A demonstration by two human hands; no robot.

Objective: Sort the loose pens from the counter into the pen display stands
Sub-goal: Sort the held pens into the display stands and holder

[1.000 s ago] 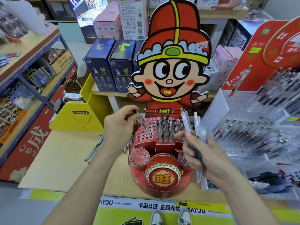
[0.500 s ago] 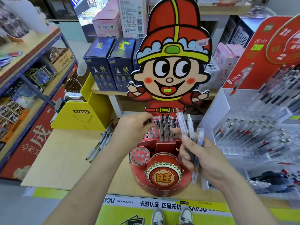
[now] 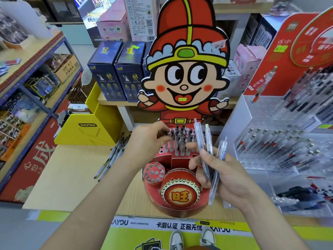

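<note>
Over the counter [image 3: 72,177], blur obscures the grip of the left hand [image 3: 147,143].

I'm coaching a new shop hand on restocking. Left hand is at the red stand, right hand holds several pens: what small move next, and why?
Probably lift the left hand off the red stand and take one pen from the bunch of pens the right hand grips. The left fingertips are at the racked pens, whether pinching one is unclear; the round holder shows empty holes.
</note>
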